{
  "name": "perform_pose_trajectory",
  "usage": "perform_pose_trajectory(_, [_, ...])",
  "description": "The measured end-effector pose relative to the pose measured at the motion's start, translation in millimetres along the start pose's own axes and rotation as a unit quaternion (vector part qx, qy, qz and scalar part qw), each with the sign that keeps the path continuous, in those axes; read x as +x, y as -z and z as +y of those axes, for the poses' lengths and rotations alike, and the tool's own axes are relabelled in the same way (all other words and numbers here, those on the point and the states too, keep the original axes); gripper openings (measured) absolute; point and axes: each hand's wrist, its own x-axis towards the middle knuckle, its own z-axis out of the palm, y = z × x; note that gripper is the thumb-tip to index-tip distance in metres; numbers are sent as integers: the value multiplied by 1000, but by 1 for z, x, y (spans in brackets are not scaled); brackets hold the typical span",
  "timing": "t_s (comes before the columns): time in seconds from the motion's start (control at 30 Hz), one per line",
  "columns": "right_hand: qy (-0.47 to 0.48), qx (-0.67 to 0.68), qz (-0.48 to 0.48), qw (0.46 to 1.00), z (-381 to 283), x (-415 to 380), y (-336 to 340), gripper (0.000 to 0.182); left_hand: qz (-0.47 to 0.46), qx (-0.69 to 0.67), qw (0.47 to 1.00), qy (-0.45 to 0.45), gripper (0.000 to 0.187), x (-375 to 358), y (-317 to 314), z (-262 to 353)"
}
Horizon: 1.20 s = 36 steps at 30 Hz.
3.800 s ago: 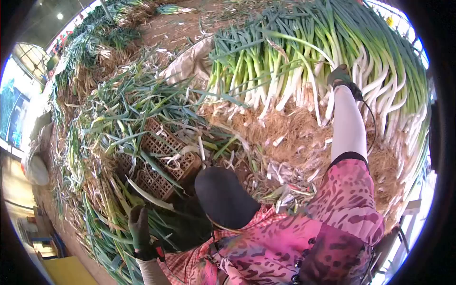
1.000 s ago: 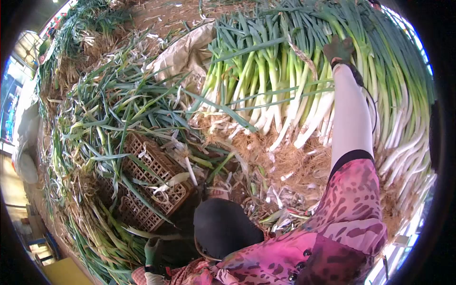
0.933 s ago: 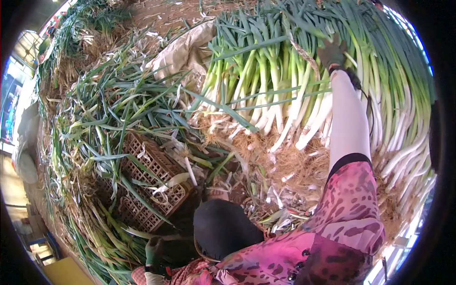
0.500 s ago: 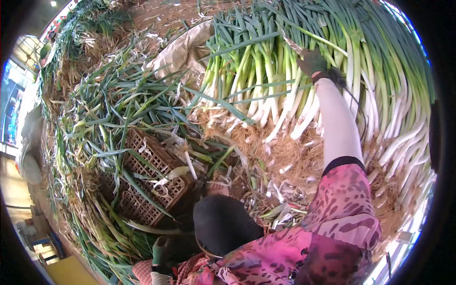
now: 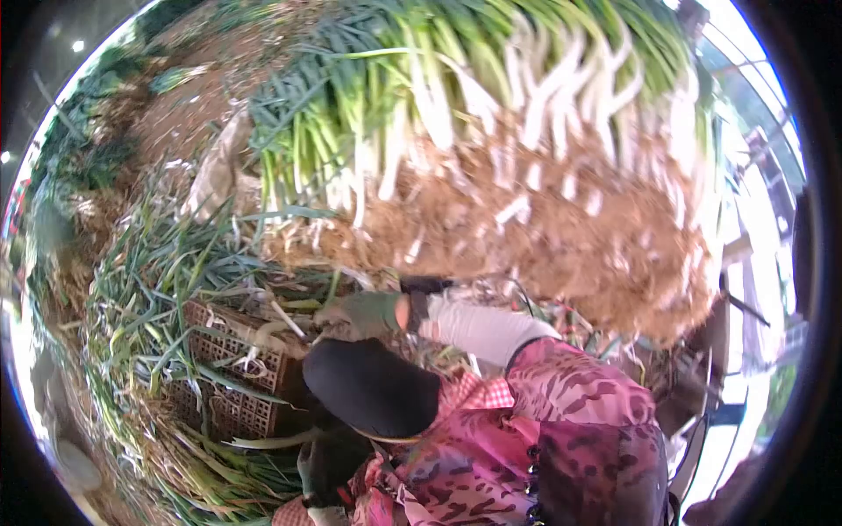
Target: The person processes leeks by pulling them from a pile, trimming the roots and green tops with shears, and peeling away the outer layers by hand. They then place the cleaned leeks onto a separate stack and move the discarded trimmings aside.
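Note:
My right hand (image 5: 364, 316), in a green glove, is just beyond my dark-covered knee (image 5: 373, 386), near a white stalk (image 5: 288, 319) and the plastic crate. Its fingers are blurred, so I cannot make out what they hold, if anything. My left hand (image 5: 314, 465), also gloved, is low beside the same knee, partly in shadow, near a pale green stalk (image 5: 276, 441). Its fingers are mostly hidden. Long green onions (image 5: 430, 96) lie in a wide row above, white ends and brown roots toward me.
A brown plastic crate (image 5: 237, 351) lies left of my knee among loose leaves and trimmings (image 5: 158, 280). A pale sack (image 5: 219, 167) is at the row's left end. More onions lie on the soil (image 5: 175, 114) at the upper left. Bright structures stand at the right.
My right hand has come down from the onion row to beside my knee. The view has turned to the right, showing more roots. My left hand remains low by the knee.

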Motion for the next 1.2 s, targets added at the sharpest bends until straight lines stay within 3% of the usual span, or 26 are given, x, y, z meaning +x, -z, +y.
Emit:
perform_pose_trajectory(0.07, [-185,27,34,982,-6,-75,-25,38,-84,-68,994,21,19,-5,-23,7])
perform_pose_trajectory(0.1, [-206,25,61,976,25,-122,-55,34,-124,-96,987,34,19,-6,-34,6])
perform_pose_trajectory(0.2, [-384,-178,-171,890,-23,-225,-57,34,-229,-175,956,61,19,-1,-57,-14])
perform_pose_trajectory(0.23, [-347,-197,-220,890,-22,-259,-66,31,-247,-193,947,62,19,-2,-63,-19])
perform_pose_trajectory(0.3, [-282,-192,-204,918,-43,-288,-65,29,-269,-225,935,54,20,-5,-69,-28])
perform_pose_trajectory(0.33, [-321,-180,-143,919,-54,-297,-64,26,-269,-243,931,46,20,-6,-70,-33])
perform_pose_trajectory(0.43, [-389,-195,-139,890,-79,-292,-60,26,-255,-287,923,11,20,-13,-64,-41])
perform_pose_trajectory(0.47, [-267,-248,-59,929,-45,-306,-84,24,-241,-301,923,-8,20,-17,-56,-41])
perform_pose_trajectory(0.57, [-129,-357,-2,925,-52,-267,-93,24,-185,-354,913,-80,20,-24,-19,-48])
perform_pose_trajectory(0.6, [-150,-320,13,935,-76,-245,-89,23,-181,-374,901,-123,20,-18,7,-60])
perform_pose_trajectory(0.63, [-169,-284,26,943,-115,-220,-75,23,-91,-411,901,-108,16,-72,-12,-22])
perform_pose_trajectory(0.67, [-187,-248,34,950,-149,-197,-65,23,-103,-396,899,-157,18,-92,-7,-15])
perform_pose_trajectory(0.73, [-76,-98,135,983,-186,-156,-64,31,-90,-343,905,-235,20,-131,3,-6])
perform_pose_trajectory(0.83, [10,116,121,986,-197,-92,-93,43,-41,-254,924,-282,18,-186,-8,3])
perform_pose_trajectory(0.87, [-41,182,56,981,-207,-73,-104,45,-33,-244,926,-285,18,-198,-14,3])
perform_pose_trajectory(0.93, [-147,298,-75,940,-235,-44,-122,49,-15,-212,933,-292,20,-216,-32,1])
perform_pose_trajectory(1.03, [-255,416,-188,852,-280,-25,-130,51,8,-156,943,-295,30,-225,-56,-11])
perform_pose_trajectory(1.07, [-269,373,-211,863,-274,-14,-144,49,-2,-168,942,-290,30,-221,-51,-18])
perform_pose_trajectory(1.1, [-279,432,-194,836,-263,-8,-161,43,-12,-181,942,-284,30,-219,-47,-23])
perform_pose_trajectory(1.17, [-304,542,-162,767,-231,0,-203,38,-38,-167,948,-270,30,-223,-45,-24])
perform_pose_trajectory(1.2, [-327,576,-225,715,-205,9,-221,30,-47,-160,951,-261,30,-226,-44,-26])
